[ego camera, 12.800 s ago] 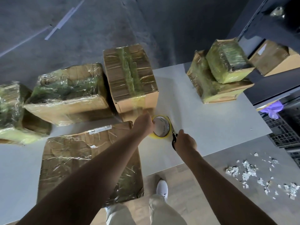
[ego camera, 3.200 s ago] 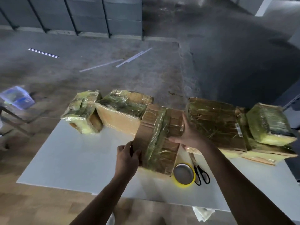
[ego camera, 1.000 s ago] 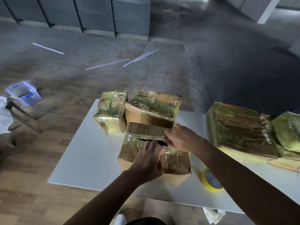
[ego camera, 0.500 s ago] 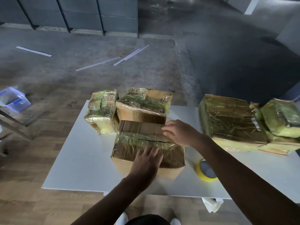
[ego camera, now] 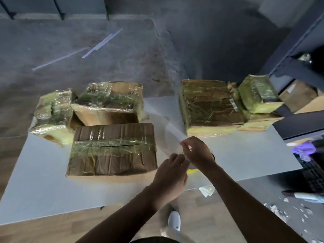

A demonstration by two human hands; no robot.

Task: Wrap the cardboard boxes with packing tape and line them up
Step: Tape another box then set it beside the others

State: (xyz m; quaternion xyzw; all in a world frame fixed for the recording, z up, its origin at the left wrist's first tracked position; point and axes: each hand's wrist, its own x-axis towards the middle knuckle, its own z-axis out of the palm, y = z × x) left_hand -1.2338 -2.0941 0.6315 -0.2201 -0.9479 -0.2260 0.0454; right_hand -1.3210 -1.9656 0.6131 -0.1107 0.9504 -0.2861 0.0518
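Observation:
A brown cardboard box (ego camera: 112, 148) with a band of clear tape over its top seam lies on the white table (ego camera: 245, 155), nearest to me. Behind it stand two wrapped boxes (ego camera: 108, 102) (ego camera: 52, 114). At the right lie a large wrapped box (ego camera: 210, 106) and a small wrapped box (ego camera: 259, 93) stacked on a flat one (ego camera: 259, 121). Right of the near box, my left hand (ego camera: 172, 172) grips the yellow tape roll (ego camera: 192, 171), which is mostly hidden. My right hand (ego camera: 198, 153) pinches at the roll's upper edge.
A dark shelf at the right holds another cardboard box (ego camera: 301, 97). A purple item (ego camera: 305, 149) lies on a black crate (ego camera: 312, 172). Paper scraps (ego camera: 280, 211) litter the wooden floor, and my white shoe (ego camera: 174, 220) shows below the table's edge.
Both hands have left the top of the near box and moved right onto the tape roll. The view has swung to the right.

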